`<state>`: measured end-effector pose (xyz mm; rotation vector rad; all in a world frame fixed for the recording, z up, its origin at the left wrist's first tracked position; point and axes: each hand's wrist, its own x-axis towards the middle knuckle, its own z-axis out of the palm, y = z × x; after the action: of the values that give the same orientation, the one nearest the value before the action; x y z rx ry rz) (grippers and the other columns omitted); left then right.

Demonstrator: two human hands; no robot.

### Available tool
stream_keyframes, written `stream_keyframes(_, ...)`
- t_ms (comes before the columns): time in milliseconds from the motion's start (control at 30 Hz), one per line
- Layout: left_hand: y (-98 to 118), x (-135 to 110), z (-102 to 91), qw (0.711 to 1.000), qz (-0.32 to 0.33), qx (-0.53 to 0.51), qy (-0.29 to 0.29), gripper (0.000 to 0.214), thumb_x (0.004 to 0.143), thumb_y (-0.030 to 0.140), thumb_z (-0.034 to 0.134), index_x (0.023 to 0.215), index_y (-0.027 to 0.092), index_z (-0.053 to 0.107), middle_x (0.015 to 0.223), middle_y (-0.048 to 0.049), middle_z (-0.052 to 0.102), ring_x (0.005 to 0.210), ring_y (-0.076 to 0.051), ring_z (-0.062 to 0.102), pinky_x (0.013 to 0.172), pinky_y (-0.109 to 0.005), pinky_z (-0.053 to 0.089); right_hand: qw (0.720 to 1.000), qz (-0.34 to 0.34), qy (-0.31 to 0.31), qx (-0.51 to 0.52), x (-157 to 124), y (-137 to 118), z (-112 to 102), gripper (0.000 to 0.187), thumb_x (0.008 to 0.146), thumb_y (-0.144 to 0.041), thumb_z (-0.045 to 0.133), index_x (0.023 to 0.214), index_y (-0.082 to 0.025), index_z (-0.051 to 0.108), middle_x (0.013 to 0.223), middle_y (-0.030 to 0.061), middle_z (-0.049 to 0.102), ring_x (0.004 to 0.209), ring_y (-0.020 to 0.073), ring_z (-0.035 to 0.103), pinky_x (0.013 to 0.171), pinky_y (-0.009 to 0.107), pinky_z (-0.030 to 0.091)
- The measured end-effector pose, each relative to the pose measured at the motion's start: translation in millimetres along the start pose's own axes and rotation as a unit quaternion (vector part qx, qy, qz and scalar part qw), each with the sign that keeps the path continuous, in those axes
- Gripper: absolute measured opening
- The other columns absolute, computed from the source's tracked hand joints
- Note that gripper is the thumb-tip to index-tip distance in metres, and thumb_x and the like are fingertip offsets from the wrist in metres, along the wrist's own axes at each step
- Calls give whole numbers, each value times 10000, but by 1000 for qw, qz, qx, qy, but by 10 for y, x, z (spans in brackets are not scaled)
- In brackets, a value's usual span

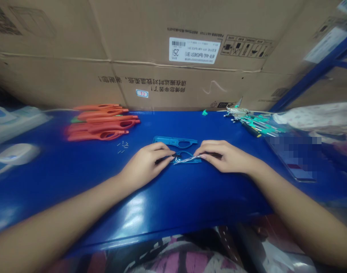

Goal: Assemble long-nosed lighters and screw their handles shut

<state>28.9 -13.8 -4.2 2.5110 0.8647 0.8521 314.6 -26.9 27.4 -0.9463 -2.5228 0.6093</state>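
Observation:
Both my hands rest on a blue table (167, 197) over a small blue plastic shell (187, 156) with thin white wires (185, 160) lying on it. My left hand (147, 161) is closed in a pinch on a thin black part at the shell's left end. My right hand (226, 154) has its fingers pressed together on the wires and a dark piece at the shell's right end. A second blue shell half (175, 141) lies just behind my hands.
Several orange plastic handle shells (102, 123) are stacked at the back left, with tiny screws (122, 147) beside them. Green-handled parts and wires (254, 123) lie back right. Large cardboard boxes (162, 53) wall off the rear. A white object (16, 153) sits far left.

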Motion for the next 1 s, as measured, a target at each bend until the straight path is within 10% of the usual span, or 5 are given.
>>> stream_keyframes(633, 87, -22, -40, 999, -10, 7, 34, 199, 941, 205, 609, 1097, 170, 726, 1006, -43, 697, 751, -119, 628, 690, -243, 524, 993, 35, 47, 106, -2, -56, 3, 153, 961, -246, 586, 1040, -183, 701, 935, 51, 677, 737, 119, 607, 640, 244, 470)
stream_keyframes(867, 276, -22, -51, 995, -32, -19, 92, 347, 878, 183, 627, 1221, 145, 658, 938, -43, 675, 755, -130, 582, 717, -253, 512, 848, 169, 47, 500, 61, -133, 76, 207, 929, -343, 649, 1055, -179, 634, 754, -27, 594, 361, -2, 324, 329, 146, 178)
stream_keyframes(1000, 277, -21, -38, 994, -39, -21, 95, 319, 891, 215, 636, 1203, 156, 668, 856, -20, 658, 705, -122, 558, 678, -245, 490, 822, 178, 33, 540, 66, -118, 84, 213, 918, -339, 664, 1045, -171, 631, 749, -29, 595, 353, -6, 317, 314, 136, 163)
